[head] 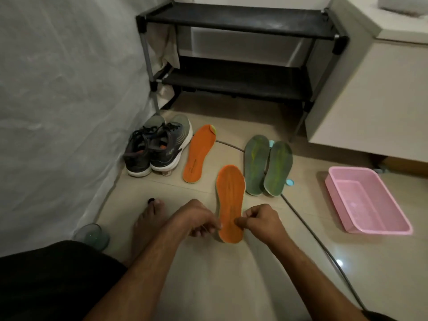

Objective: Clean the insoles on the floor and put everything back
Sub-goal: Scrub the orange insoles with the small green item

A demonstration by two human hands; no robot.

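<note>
While both my hands work at the near orange insole (230, 200), I pinch its heel end from either side: my left hand (199, 218) has thumb and fingers curled onto the left edge, and my right hand (261, 222) nips the right edge the same way. This insole points its toe away from me, and I cannot tell whether its far end touches the floor (231, 286).

Taking that insole as my mark, the second orange insole (199, 154) lies flat just beyond it to the left, apart from it. Further left of that, a pair of dark running shoes (157, 149) stands side by side against the white sheet (64, 100). Just right of my insole lie two green insoles (268, 165), side by side and touching along their length, the nearer one close beside my insole's toe. A small blue cap (290, 182) sits at their near right edge. Well to the right sits a pink basin (368, 200). Beyond everything stands the black shoe rack (243, 22). A thin cable (305, 223) runs across the floor just right of my right hand. My bare foot (148, 218) rests left of my left hand.
</note>
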